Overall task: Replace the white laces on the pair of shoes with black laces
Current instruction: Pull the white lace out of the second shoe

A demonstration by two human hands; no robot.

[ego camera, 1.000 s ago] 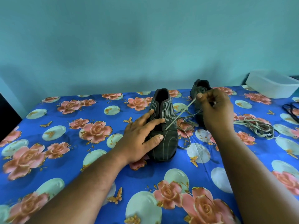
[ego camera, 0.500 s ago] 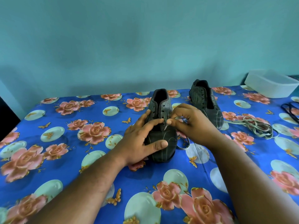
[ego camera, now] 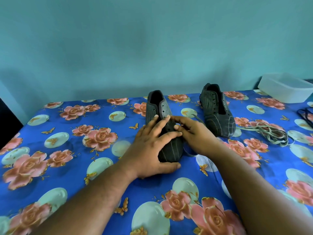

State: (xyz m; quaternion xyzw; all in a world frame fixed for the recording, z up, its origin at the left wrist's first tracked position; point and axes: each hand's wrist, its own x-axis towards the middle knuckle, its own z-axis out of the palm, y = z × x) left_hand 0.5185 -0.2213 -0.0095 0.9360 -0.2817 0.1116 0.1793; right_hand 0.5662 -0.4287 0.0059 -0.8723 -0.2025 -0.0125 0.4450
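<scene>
At frame centre the left hand (ego camera: pixel 152 148) lies flat-fingered over the near shoe (ego camera: pixel 166 133), steadying it; the right hand (ego camera: pixel 194 133) pinches at its eyelets (white lace (ego camera: pixel 197 118) barely visible). A hasty tug could snag the lace and drag the shoe.

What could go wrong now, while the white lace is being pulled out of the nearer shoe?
The left hand only rests flat on the nearer shoe, so a hard tug by the right hand may drag the shoe across the cloth. The loose white lace beside it may snag in an eyelet. The lace pile at the right may tangle with it.
</scene>
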